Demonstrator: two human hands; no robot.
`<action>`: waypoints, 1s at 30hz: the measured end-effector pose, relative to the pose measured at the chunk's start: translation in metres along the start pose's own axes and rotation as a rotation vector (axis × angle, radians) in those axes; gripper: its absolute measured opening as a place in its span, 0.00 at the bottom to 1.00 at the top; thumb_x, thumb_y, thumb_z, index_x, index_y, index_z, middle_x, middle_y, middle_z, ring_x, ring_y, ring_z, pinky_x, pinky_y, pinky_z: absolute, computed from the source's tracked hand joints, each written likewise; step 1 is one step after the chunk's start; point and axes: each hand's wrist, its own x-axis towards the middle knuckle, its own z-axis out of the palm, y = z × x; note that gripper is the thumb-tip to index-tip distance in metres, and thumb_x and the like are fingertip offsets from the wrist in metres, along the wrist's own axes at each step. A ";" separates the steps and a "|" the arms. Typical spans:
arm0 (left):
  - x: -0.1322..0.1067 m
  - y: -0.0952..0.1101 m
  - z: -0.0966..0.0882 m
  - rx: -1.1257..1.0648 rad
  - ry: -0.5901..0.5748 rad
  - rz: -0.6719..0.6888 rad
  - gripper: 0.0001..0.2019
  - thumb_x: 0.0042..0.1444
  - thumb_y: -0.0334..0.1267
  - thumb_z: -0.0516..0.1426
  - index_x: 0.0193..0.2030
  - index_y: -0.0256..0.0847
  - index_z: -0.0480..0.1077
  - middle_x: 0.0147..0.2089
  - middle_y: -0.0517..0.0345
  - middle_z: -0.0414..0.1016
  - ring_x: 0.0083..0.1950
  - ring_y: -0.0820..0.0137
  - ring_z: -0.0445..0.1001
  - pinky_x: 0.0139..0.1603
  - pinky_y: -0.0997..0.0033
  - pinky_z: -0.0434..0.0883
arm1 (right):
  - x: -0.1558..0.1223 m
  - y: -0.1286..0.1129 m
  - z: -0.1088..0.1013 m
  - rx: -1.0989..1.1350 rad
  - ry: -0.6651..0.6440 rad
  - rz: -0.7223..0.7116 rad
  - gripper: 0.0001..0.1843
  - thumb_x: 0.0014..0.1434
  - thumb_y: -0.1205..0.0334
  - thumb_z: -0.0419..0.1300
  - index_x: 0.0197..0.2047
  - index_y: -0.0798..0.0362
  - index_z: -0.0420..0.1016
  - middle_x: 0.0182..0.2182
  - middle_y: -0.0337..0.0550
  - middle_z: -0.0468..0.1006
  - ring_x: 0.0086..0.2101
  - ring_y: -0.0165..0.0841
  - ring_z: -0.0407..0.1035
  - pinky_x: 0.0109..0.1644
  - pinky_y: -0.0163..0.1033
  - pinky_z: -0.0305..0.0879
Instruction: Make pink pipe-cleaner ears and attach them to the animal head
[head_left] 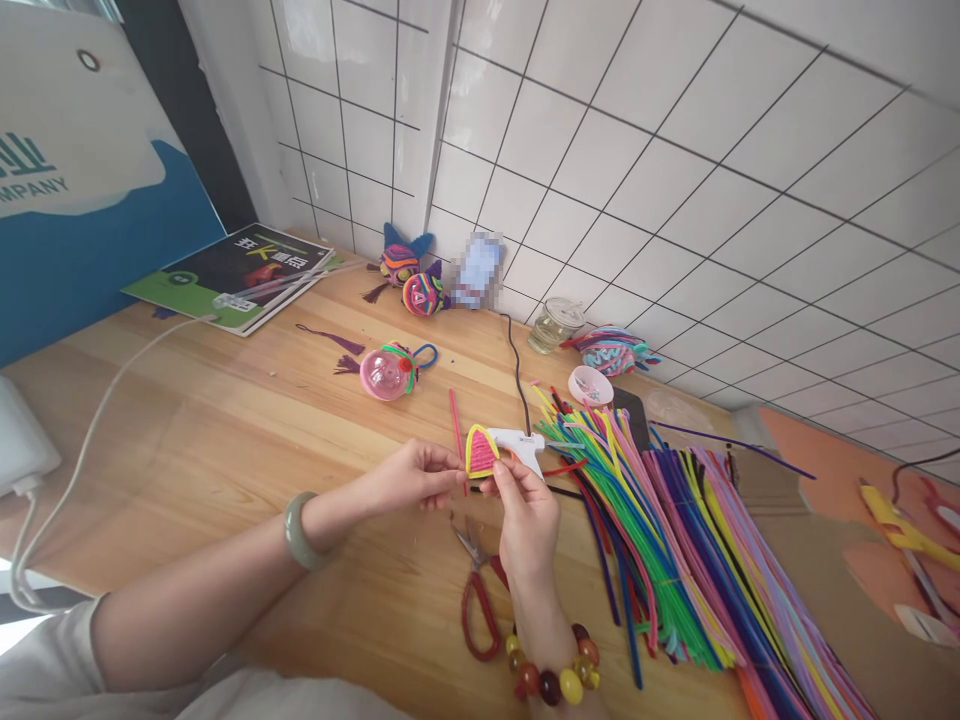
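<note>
Between my two hands is a small pointed-arch piece made of pipe cleaners, pink inside with a yellow border. My left hand is closed in a pinch at its lower left corner. On the other side, the thumb and fingers of my right hand grip its lower right edge. A white glue gun lies just behind the piece, and a loose pink pipe cleaner is beside it. Red-handled scissors rest on the table below my hands, partly hidden by my right hand.
Bundles of coloured pipe cleaners spread over the right side. Farther back are a clear pink-rimmed ball ornament, finished fish-like ornaments, a glass jar and a pink dish. A book lies at left; a yellow glue gun at far right.
</note>
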 end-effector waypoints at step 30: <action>0.000 0.006 -0.013 0.003 -0.002 0.191 0.13 0.48 0.39 0.57 0.38 0.33 0.70 0.33 0.54 0.75 0.33 0.71 0.72 0.36 0.72 0.68 | -0.005 -0.007 -0.002 -0.151 -0.276 0.050 0.09 0.48 0.60 0.61 0.30 0.57 0.74 0.21 0.40 0.76 0.21 0.28 0.68 0.27 0.33 0.66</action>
